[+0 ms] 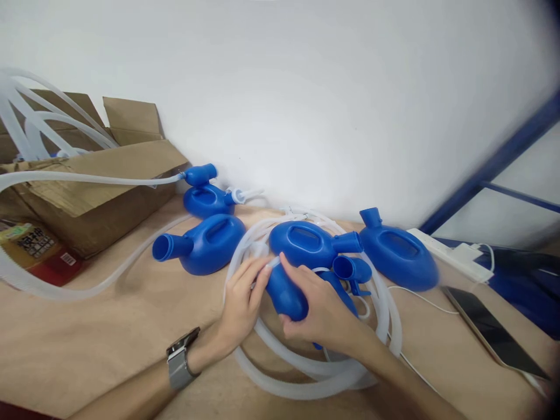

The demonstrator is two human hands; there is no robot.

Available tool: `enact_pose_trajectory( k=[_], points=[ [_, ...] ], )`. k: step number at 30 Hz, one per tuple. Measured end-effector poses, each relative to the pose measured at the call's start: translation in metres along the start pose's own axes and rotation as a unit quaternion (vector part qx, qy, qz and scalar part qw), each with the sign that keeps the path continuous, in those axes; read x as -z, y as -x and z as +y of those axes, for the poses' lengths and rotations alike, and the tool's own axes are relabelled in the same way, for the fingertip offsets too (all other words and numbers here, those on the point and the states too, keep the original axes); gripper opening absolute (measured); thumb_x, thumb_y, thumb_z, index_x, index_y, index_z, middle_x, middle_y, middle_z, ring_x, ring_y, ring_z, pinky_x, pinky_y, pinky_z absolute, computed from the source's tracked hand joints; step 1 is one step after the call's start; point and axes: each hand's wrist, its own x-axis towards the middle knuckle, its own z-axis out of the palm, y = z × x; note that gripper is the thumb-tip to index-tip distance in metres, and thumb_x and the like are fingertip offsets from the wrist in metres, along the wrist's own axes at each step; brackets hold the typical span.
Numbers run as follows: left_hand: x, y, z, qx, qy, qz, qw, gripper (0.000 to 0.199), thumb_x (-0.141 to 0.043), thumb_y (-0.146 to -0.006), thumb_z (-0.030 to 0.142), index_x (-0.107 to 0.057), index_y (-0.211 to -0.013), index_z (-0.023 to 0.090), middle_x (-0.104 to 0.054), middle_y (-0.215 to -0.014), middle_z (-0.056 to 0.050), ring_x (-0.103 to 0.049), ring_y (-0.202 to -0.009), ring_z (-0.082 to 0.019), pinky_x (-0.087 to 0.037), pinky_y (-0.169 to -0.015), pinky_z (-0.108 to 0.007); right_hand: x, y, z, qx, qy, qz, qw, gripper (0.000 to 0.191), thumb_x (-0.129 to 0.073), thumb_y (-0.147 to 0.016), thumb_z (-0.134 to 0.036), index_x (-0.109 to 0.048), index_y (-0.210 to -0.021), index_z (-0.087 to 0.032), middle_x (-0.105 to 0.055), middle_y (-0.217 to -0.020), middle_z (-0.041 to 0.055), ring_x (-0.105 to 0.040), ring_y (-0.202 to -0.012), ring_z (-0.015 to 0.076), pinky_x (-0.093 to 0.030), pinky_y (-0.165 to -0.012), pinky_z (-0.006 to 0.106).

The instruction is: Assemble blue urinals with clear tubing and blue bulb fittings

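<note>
Wrapped around a rounded blue plastic urinal head (286,297), my right hand (319,309) keeps it tilted above the table. My left hand (245,291), with a watch on the wrist, pinches a short translucent tube end (274,262) at the head's narrow tip. Whether the tube is fitted over the tip I cannot tell. Just behind lies a blue urinal bottle (301,242) with a grip hole. Another blue urinal head (352,269) with an open mouth sits to the right of my right hand. Coils of translucent hose (301,379) lie beneath both hands.
More blue urinal bottles stand at left (212,245) and right (398,256). A cardboard box (114,181) with hoses is at far left, beside a yellow and red package (39,251). A phone (494,332), cables and a power strip (450,256) lie at right; a wall (306,105) is behind.
</note>
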Motion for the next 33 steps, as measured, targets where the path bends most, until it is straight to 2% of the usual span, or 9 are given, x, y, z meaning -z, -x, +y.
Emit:
enact_pose_trajectory(
  k=[7,11,15,18,21,24,27,30,33],
  points=[
    [-0.019,-0.025,0.0,-0.006,0.031,-0.021,0.999,0.023,-0.055,-0.109,0.028,-0.075,-0.117,0.021,-0.078,-0.116,-0.005,-0.072,-0.108,-0.018,-0.054,-0.099,-0.029,0.017,0.001,0.012,-0.029,-0.014,0.032,0.999,0.1,-0.07,-0.074,-0.027,-0.035,-0.167,-0.025,-0.065,-0.143,0.0131,-0.062,-0.128,0.0367,-0.054,-0.106,0.059],
    [-0.027,-0.044,-0.001,0.019,0.054,-0.011,0.998,0.029,-0.053,-0.109,0.035,-0.077,-0.114,0.02,-0.079,-0.117,-0.007,-0.073,-0.109,-0.022,-0.055,-0.099,-0.033,0.027,0.002,0.011,-0.007,-0.016,0.045,0.999,0.097,-0.068,-0.075,-0.023,-0.035,-0.167,-0.026,-0.062,-0.15,0.0115,-0.059,-0.132,0.0359,-0.05,-0.111,0.059],
    [-0.019,-0.07,-0.004,0.122,0.068,-0.012,0.99,0.039,-0.054,-0.106,0.048,-0.08,-0.112,0.019,-0.082,-0.109,-0.007,-0.075,-0.098,-0.024,-0.058,-0.086,-0.033,0.036,0.005,-0.001,0.035,-0.018,0.018,0.999,0.101,-0.069,-0.069,-0.019,-0.04,-0.165,-0.029,-0.058,-0.155,0.0081,-0.056,-0.137,0.0362,-0.045,-0.118,0.058],
    [-0.008,-0.088,-0.011,0.111,0.069,-0.033,0.991,0.039,-0.059,-0.102,0.05,-0.08,-0.113,0.019,-0.082,-0.11,-0.008,-0.075,-0.097,-0.024,-0.059,-0.084,-0.032,0.047,0.007,-0.005,0.007,-0.042,0.027,0.999,0.104,-0.07,-0.07,-0.017,-0.035,-0.167,-0.031,-0.058,-0.155,0.0079,-0.058,-0.135,0.0353,-0.046,-0.117,0.057],
    [-0.002,-0.099,-0.024,0.149,0.086,-0.019,0.985,0.039,-0.064,-0.096,0.048,-0.078,-0.11,0.015,-0.08,-0.105,-0.01,-0.074,-0.084,-0.022,-0.06,-0.068,-0.029,0.063,0.01,0.001,-0.007,-0.073,-0.009,0.997,0.106,-0.074,-0.068,-0.017,-0.038,-0.165,-0.036,-0.056,-0.157,0.0058,-0.057,-0.139,0.0368,-0.045,-0.119,0.056],
    [-0.003,-0.102,-0.039,0.206,0.128,-0.077,0.967,0.041,-0.069,-0.089,0.049,-0.076,-0.105,0.012,-0.078,-0.1,-0.011,-0.069,-0.067,-0.018,-0.057,-0.053,-0.027,0.076,0.011,0.015,-0.012,-0.109,-0.011,0.994,0.101,-0.076,-0.069,-0.019,-0.043,-0.163,-0.037,-0.059,-0.154,0.0056,-0.059,-0.138,0.0378,-0.048,-0.117,0.055],
    [-0.003,-0.1,-0.044,0.227,0.15,-0.138,0.952,0.047,-0.077,-0.085,0.048,-0.074,-0.115,0.013,-0.076,-0.099,-0.009,-0.069,-0.065,-0.016,-0.06,-0.056,-0.028,0.084,0.011,0.032,-0.006,-0.15,-0.011,0.989,0.096,-0.078,-0.073,-0.025,-0.044,-0.162,-0.035,-0.059,-0.156,0.0075,-0.06,-0.138,0.039,-0.05,-0.115,0.055],
    [0.004,-0.1,-0.035,0.26,0.176,-0.232,0.921,0.06,-0.082,-0.084,0.05,-0.069,-0.132,0.016,-0.076,-0.101,-0.009,-0.072,-0.074,-0.019,-0.062,-0.063,-0.031,0.092,0.01,0.049,0.014,-0.22,-0.023,0.975,0.095,-0.084,-0.077,-0.037,-0.042,-0.163,-0.032,-0.049,-0.165,0.0088,-0.05,-0.149,0.0394,-0.046,-0.119,0.053],
    [0.013,-0.101,-0.018,0.262,0.174,-0.265,0.912,0.063,-0.081,-0.086,0.052,-0.065,-0.14,0.023,-0.073,-0.121,-0.011,-0.073,-0.1,-0.025,-0.063,-0.081,-0.037,0.098,0.009,0.058,0.033,-0.299,-0.029,0.953,0.096,-0.087,-0.077,-0.052,-0.045,-0.161,-0.032,-0.045,-0.168,0.0078,-0.042,-0.155,0.0373,-0.039,-0.124,0.049]
  ],
)
